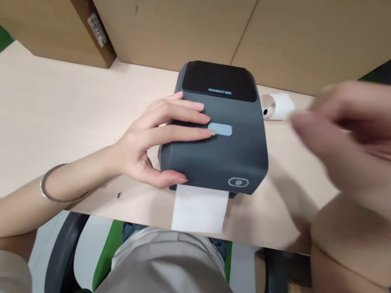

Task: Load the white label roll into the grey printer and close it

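A dark grey label printer [216,155] with a black top panel stands on the table in the middle of the head view. My left hand [159,135] lies spread over its left side, two fingertips at the light blue button [221,129] and the thumb by the front edge. Out of the printer's front hangs a strip of white label paper [199,210]. My right hand [373,147] is raised at the right, close to the camera and blurred. Its thumb and index finger are pinched together; I cannot make out whether anything is between them.
Behind the printer's right side lies a white paper roll [282,106]. Large cardboard boxes [166,10] line the back, with a smaller carton [26,10] at the left. The pale tabletop [53,116] ends in front of my body, near the chair armrests [64,259].
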Motion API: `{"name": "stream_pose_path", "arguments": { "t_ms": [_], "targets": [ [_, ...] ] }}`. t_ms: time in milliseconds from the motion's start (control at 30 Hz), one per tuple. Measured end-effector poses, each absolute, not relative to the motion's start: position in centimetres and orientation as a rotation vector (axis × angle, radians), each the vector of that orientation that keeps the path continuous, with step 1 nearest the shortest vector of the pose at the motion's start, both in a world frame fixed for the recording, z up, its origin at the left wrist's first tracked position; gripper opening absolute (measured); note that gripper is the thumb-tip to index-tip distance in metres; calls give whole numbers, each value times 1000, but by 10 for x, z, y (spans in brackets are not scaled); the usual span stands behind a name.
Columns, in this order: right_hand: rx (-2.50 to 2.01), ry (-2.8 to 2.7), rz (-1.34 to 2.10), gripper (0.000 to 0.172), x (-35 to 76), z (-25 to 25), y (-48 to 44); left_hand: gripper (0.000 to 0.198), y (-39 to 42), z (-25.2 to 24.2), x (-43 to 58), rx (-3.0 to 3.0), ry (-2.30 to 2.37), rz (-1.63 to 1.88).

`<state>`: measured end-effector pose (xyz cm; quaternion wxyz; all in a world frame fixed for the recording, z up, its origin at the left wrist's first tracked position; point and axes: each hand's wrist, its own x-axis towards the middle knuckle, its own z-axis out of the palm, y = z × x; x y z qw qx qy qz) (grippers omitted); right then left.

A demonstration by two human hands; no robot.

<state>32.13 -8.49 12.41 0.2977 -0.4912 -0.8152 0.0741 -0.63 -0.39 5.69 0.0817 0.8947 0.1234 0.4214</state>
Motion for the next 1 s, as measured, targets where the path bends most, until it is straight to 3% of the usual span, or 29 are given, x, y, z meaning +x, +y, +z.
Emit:
{"name": "stream_pose_path", "arguments": {
  "t_ms": [67,233,633,1000],
  "targets": [
    [-1017,-2129,216,46,278,120,-45,57,-3,48,-6,2672,354,1287],
    [-830,-2215,4,51,244,102,-27,48,-5,31,-3,2753,204,1402],
    [-679,-2493,-263,43,240,88,-43,30,-9,4,3,2708,153,1596],
    [-747,-2472,-316,39,241,87,-50,38,-11,6,2,2833,229,1581]
  ]
}}
